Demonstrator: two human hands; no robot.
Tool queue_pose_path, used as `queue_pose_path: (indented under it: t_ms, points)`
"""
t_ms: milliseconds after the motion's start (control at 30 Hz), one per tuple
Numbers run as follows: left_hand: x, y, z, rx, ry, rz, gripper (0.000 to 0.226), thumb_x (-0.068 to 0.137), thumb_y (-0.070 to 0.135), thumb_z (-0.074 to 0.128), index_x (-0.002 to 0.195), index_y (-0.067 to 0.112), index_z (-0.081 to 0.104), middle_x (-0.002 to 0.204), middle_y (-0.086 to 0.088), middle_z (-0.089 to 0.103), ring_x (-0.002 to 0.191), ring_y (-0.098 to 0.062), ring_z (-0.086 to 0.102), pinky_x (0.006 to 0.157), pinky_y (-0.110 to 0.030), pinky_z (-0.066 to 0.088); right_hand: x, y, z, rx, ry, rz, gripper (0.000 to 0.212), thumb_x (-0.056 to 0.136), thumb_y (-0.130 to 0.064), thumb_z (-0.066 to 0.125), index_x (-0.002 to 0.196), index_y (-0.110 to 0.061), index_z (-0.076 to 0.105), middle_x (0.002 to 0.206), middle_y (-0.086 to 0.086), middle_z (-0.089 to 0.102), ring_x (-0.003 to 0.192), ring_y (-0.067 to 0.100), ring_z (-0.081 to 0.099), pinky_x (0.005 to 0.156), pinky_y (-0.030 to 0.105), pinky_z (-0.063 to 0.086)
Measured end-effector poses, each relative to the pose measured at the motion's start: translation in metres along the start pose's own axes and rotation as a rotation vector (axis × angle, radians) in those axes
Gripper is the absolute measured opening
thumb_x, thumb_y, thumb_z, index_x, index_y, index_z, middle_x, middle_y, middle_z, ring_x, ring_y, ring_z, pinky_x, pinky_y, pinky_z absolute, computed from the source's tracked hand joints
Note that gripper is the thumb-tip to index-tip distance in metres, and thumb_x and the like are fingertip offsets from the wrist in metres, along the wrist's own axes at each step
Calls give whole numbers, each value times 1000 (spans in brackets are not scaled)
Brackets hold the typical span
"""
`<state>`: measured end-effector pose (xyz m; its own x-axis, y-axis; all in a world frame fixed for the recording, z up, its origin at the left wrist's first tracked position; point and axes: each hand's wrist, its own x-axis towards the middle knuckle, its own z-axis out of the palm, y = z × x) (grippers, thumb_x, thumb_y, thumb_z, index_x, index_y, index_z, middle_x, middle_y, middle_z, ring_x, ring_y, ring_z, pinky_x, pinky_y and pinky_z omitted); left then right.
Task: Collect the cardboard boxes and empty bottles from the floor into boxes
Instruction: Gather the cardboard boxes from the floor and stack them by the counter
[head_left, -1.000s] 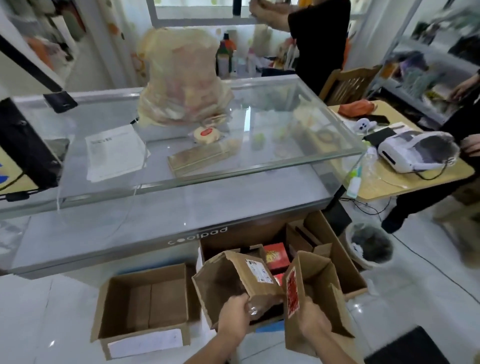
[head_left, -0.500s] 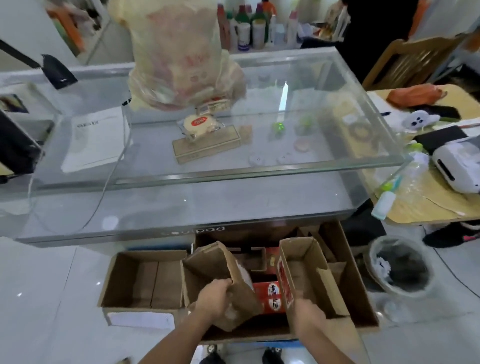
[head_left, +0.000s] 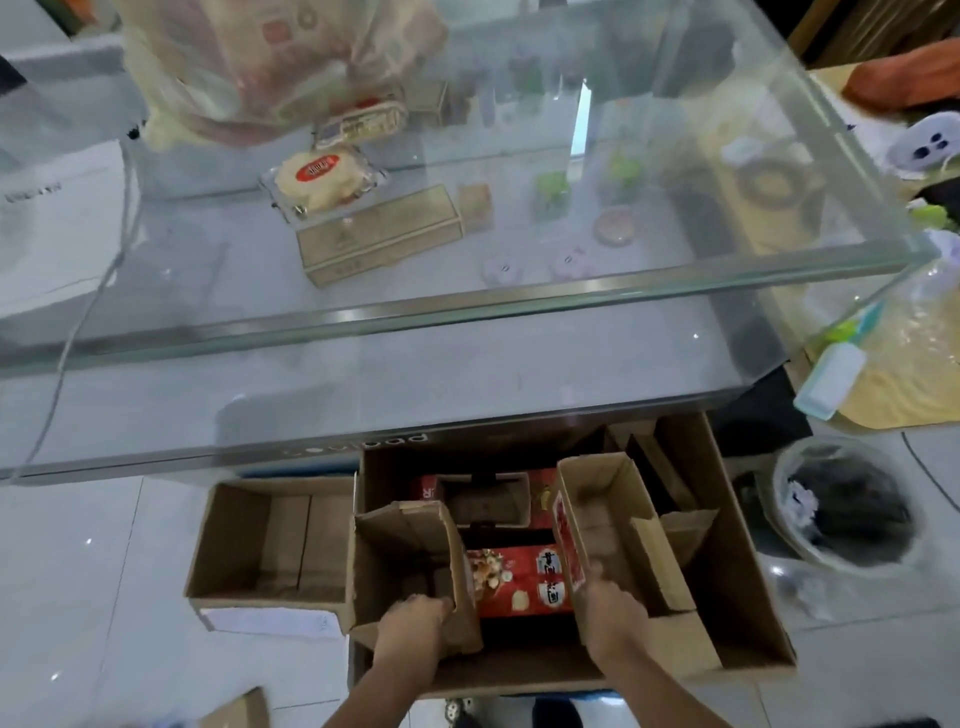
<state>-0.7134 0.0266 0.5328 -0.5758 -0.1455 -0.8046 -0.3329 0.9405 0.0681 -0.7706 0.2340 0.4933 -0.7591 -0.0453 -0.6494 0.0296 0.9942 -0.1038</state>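
A large open cardboard box (head_left: 748, 613) stands on the floor below a glass counter. My left hand (head_left: 413, 623) grips the near edge of a small brown carton (head_left: 405, 551), which stands open inside the big box at its left. My right hand (head_left: 610, 616) holds the near end of a longer carton with a red label (head_left: 597, 499), set inside the big box to the right. Between them lies a red printed package (head_left: 519, 579). No bottle shows on the floor.
An empty open cardboard box (head_left: 234, 545) sits on the white tiles to the left. The glass display counter (head_left: 467, 312) overhangs the boxes. A bin lined with a bag (head_left: 852, 509) stands at the right, beside a wooden table (head_left: 893, 374). A cardboard corner (head_left: 239, 709) lies near my feet.
Both cartons have come down from mid-air into the large box, still held in my hands. My head has tilted down and moved closer to the boxes.
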Motion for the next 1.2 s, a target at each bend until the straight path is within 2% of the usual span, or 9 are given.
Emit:
queue_pose_path:
  t_ms: [200,400,533,600,700,800,967,1100,1200]
  points:
    - [31,5,-2,2,49,-4,26,94,29,49,118,27,58,120,0,61,111,-19,58,97,-31,46,39,-10,-14,65,52,21,31,96,-27,51,124,-14,43,109,0,68,94,12,67,66,20,48]
    - [49,10,-4,114,21,-17,31,92,19,52,123,23,55,125,-4,59,117,-23,54,100,-34,41,53,-11,-2,95,15,37,41,96,-28,50,130,-13,33,109,2,66,89,13,65,65,22,47]
    - [49,-5,10,136,50,-58,59,91,29,55,144,21,33,139,-5,49,131,-24,42,110,-38,31,51,-11,16,1,-18,26,74,94,-48,47,149,-9,16,138,10,48,126,20,50,102,33,44]
    - [40,-14,15,130,79,-103,72,93,38,51,152,17,16,152,-6,32,142,-25,27,116,-41,22,43,-14,17,-47,-8,0,74,95,-52,41,150,-11,15,146,9,39,133,23,41,107,35,39]
    - [20,-25,19,78,33,-168,76,97,46,41,154,16,2,162,-4,8,149,-23,7,120,-43,8,24,-25,12,-54,-39,-85,63,97,-45,39,149,-15,19,145,8,40,133,23,40,108,35,36]
    - [-6,-37,24,15,-56,-204,74,98,48,36,154,19,-2,162,-2,0,150,-21,-2,120,-42,4,1,-43,3,-117,-125,-192,58,98,-40,40,148,-16,25,147,9,39,131,24,43,105,34,37]
    - [-74,-73,45,-191,-127,-242,77,97,48,40,154,17,-1,162,-4,1,150,-25,-3,120,-47,4,-42,-93,-14,-286,-388,-417,55,99,-38,38,147,-14,28,142,11,45,128,28,47,102,35,40]
    - [-135,-102,84,-450,-114,-410,77,97,48,39,154,14,0,162,-2,2,150,-23,-4,120,-47,5,-86,-142,-7,-473,-412,-646,45,96,-36,41,133,-12,44,135,10,53,125,26,51,101,33,41]
    - [-189,-111,127,-616,-68,-543,75,98,44,39,154,12,1,162,-4,5,150,-23,0,119,-47,7,-127,-175,10,-639,-426,-797,44,98,-36,37,134,-11,43,133,10,54,123,27,52,100,35,42]
